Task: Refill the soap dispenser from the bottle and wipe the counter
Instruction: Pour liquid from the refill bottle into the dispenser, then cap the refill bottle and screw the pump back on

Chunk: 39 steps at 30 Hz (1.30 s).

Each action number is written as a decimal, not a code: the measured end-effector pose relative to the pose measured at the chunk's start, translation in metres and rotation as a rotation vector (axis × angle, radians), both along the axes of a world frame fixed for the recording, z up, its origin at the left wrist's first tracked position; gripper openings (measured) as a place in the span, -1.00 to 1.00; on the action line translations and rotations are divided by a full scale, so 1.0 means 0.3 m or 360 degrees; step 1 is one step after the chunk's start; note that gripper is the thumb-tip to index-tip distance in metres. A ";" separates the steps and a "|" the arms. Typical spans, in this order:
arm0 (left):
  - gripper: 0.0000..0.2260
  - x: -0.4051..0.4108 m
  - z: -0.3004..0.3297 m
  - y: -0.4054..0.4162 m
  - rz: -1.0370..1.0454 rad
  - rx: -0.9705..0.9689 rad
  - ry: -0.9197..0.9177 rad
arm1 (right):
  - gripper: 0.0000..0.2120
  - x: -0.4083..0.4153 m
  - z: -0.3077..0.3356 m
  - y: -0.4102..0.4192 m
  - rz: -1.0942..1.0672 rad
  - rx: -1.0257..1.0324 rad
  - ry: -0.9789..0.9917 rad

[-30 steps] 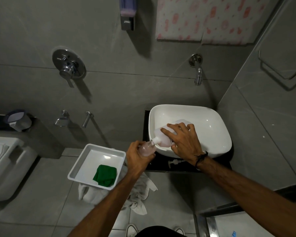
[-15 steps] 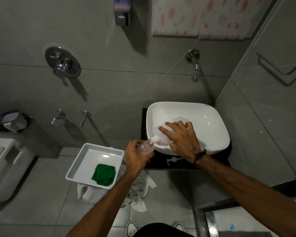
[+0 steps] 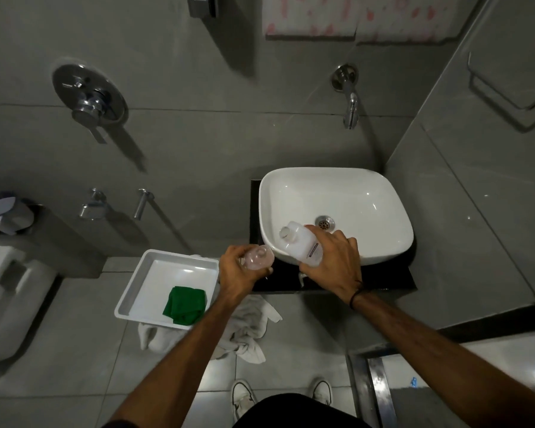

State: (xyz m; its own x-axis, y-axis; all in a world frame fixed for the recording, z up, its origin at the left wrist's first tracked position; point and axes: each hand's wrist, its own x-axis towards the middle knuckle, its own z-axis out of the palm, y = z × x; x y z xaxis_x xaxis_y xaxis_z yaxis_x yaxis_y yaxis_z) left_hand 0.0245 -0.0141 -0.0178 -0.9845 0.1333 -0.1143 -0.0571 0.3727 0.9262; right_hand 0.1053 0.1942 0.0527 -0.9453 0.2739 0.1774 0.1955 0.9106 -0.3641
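My left hand (image 3: 238, 273) grips a small clear soap dispenser (image 3: 258, 257) with its mouth open, just left of the white basin (image 3: 383, 211). A translucent refill bottle (image 3: 300, 242) is held upright by my right hand (image 3: 334, 261) over the basin's front left rim, its open neck apart from the dispenser. The dispenser's white pump (image 3: 301, 278) lies on the black counter (image 3: 396, 279) between my hands. A folded green cloth (image 3: 186, 305) rests in a white tray (image 3: 155, 273) to the left.
A wall tap (image 3: 349, 100) hangs above the basin. A white towel (image 3: 247, 332) lies crumpled on the floor below the tray. A toilet (image 3: 10, 301) stands at far left. Shower controls (image 3: 88, 101) are on the grey wall, with a metal floor rail (image 3: 371, 390) at lower right.
The refill bottle was tipped with its neck against the dispenser; now it has swung upright and away, and the basin drain shows. The camera view has shifted downward.
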 end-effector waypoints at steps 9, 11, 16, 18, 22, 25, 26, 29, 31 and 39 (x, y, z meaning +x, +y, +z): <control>-0.49 -0.055 -0.122 0.066 -0.0277 -0.0314 -0.0174 | -0.25 0.137 -0.161 0.017 -0.0358 -0.0665 -0.0052; -0.52 -0.060 -0.148 0.083 -0.0294 -0.0346 -0.0201 | -0.25 0.157 -0.196 0.029 -0.0420 -0.0711 -0.0073; -0.43 -0.066 -0.196 0.109 -0.0326 -0.0348 -0.0320 | -0.23 0.194 -0.258 0.064 -0.0578 -0.0886 -0.0074; -0.36 -0.059 -0.192 0.112 -0.0307 -0.0355 -0.0311 | -0.25 0.212 -0.276 0.077 -0.0617 -0.0934 -0.0054; -0.24 -0.001 -0.204 0.102 -0.0248 -0.0565 -0.0296 | -0.22 0.257 -0.304 0.119 -0.0646 -0.0960 -0.0072; -0.32 0.077 -0.226 0.102 -0.0015 -0.0897 -0.0526 | -0.22 0.307 -0.328 0.170 -0.0662 -0.0979 -0.0098; -0.35 0.102 -0.236 0.110 0.0017 -0.0972 -0.0623 | -0.22 0.326 -0.339 0.188 -0.0677 -0.0994 -0.0124; -0.50 0.171 -0.264 0.175 -0.0214 -0.0976 -0.0845 | -0.22 0.390 -0.364 0.255 -0.0743 -0.1024 -0.0174; -0.63 0.211 -0.266 0.253 -0.0450 -0.0993 -0.0853 | -0.22 0.438 -0.377 0.309 -0.0791 -0.1022 -0.0180; -0.72 0.284 -0.200 0.796 -0.1174 -0.0760 0.0192 | -0.22 0.613 -0.416 0.526 -0.0897 -0.0966 -0.0305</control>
State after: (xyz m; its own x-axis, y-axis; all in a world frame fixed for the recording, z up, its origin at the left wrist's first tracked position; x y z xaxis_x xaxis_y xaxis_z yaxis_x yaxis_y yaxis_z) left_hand 0.1098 0.2246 -0.0777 -0.6754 0.7036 -0.2210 0.4386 0.6241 0.6466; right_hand 0.2891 0.3522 -0.0721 -0.6376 0.7089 -0.3016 0.6694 0.3161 -0.6723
